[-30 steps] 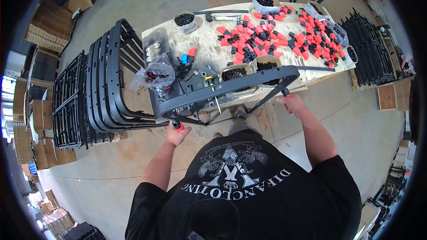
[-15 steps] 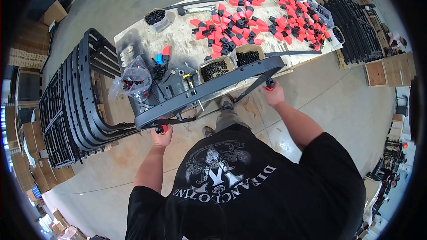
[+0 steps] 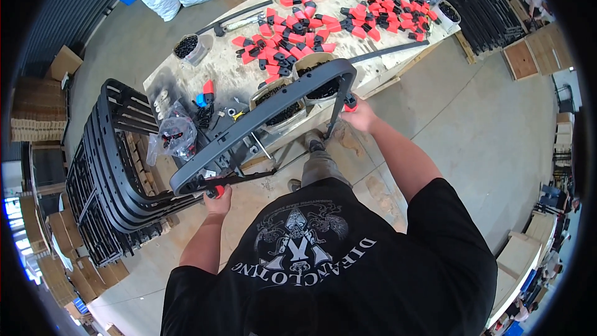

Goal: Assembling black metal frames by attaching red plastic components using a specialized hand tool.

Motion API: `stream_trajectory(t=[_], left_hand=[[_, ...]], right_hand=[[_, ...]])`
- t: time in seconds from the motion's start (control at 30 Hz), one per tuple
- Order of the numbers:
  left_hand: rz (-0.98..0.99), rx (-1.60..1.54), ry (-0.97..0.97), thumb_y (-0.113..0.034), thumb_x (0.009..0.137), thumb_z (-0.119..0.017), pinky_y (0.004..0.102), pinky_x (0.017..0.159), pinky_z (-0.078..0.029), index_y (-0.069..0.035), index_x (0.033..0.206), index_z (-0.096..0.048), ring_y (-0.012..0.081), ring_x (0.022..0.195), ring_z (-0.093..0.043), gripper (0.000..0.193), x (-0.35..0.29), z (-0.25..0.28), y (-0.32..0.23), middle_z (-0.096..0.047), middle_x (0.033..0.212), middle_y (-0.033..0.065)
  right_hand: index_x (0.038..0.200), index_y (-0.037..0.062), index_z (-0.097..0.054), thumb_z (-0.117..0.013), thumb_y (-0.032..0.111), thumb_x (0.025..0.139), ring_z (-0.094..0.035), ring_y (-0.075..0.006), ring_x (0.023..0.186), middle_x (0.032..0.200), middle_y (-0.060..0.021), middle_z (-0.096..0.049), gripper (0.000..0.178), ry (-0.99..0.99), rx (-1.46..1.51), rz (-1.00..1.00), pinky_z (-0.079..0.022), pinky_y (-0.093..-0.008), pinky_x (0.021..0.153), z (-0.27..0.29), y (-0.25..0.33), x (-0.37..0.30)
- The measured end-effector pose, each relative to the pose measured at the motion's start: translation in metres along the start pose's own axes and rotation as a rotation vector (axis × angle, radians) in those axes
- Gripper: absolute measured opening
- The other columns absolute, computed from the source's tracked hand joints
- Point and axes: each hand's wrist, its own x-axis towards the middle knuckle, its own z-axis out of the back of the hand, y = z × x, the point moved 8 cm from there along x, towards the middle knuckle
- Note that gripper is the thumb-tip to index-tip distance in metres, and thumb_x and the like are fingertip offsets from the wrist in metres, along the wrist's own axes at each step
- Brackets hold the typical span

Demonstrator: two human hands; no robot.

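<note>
A long black metal frame (image 3: 264, 121) with rounded corners hangs tilted in front of me, its left end lower and nearer. My left hand (image 3: 219, 200) closes round a red-and-black grip piece (image 3: 214, 192) at the frame's lower left end. Up at the right end, my right hand (image 3: 360, 116) is wrapped on another red-and-black piece (image 3: 351, 103) fixed to the frame. Part of the frame's underside is hidden by its top bar. Beyond it lies a wooden table (image 3: 214, 93) strewn with red-and-black plastic pieces (image 3: 292, 37).
Similar black frames (image 3: 118, 149) stand stacked at my left. Tubs of black small parts (image 3: 186, 47), a plastic bag (image 3: 177, 137) and a blue-and-red piece (image 3: 204, 96) sit on the table. More black frames (image 3: 476, 9) lie beyond its right end, near wooden crates (image 3: 535, 53).
Both hands have carried the frame to the left, and it slopes more steeply now. The view has shifted, so the table and stack sit differently in it.
</note>
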Motion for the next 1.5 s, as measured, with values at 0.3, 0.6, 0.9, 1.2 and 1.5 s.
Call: stream_trajectory(t=[0.3,0.6,0.9,1.2,1.5], left_hand=[[0.01,0.039,-0.013,-0.013,0.083,-0.075,0.0357,0.097,-0.05,-0.001,0.118,-0.061,0.024,0.105,-0.066,0.04,0.003,0.0,0.014,-0.067,0.113,0.0103],[0.017,0.025,0.018,-0.013,0.087,-0.073,0.0353,0.102,-0.046,-0.002,0.12,-0.057,0.0234,0.113,-0.062,0.039,0.002,-0.005,0.016,-0.064,0.117,0.0105],[0.017,0.108,0.059,-0.015,0.087,-0.073,0.0332,0.097,-0.05,-0.001,0.122,-0.054,0.0205,0.107,-0.065,0.042,0.001,-0.004,0.007,-0.066,0.114,0.0099],[0.34,0.295,-0.062,-0.038,0.075,-0.086,0.0391,0.082,-0.054,-0.003,0.105,-0.067,0.0265,0.088,-0.07,0.049,-0.014,0.02,-0.005,-0.073,0.098,0.0138],[0.181,0.564,0.021,-0.015,0.081,-0.074,0.0366,0.082,-0.054,0.003,0.108,-0.066,0.0247,0.089,-0.07,0.033,0.001,0.103,-0.055,-0.073,0.095,0.0143]], right_hand=[[0.136,-0.0021,-0.053,-0.078,0.026,0.076,-0.068,-0.0339,0.109,0.115,-0.021,-0.07,0.071,-0.026,0.072,-0.049,-0.052,-0.0396,0.097,-0.007,-0.001,0.0],[0.106,0.0004,-0.063,-0.076,0.033,0.078,-0.063,-0.0437,0.098,0.098,-0.0217,-0.069,0.045,-0.309,-0.167,0.151,-0.051,-0.0484,0.088,-0.001,0.011,0.011],[0.13,0.0008,-0.05,-0.079,0.035,0.082,-0.064,-0.0346,0.106,0.116,-0.0196,-0.064,0.066,-0.364,-0.031,0.183,-0.049,-0.0428,0.095,0.038,0.06,-0.024],[0.102,0.0012,-0.059,-0.074,0.017,0.09,-0.061,-0.0115,0.078,0.083,-0.0039,-0.063,0.024,-0.286,0.288,0.707,-0.051,-0.0293,0.072,0.039,0.428,0.005],[0.101,0.0017,-0.07,-0.067,0.031,0.083,-0.069,-0.0377,0.097,0.102,-0.0214,-0.072,0.034,0.392,-0.588,0.52,-0.054,-0.0456,0.086,-0.154,0.382,0.111]])
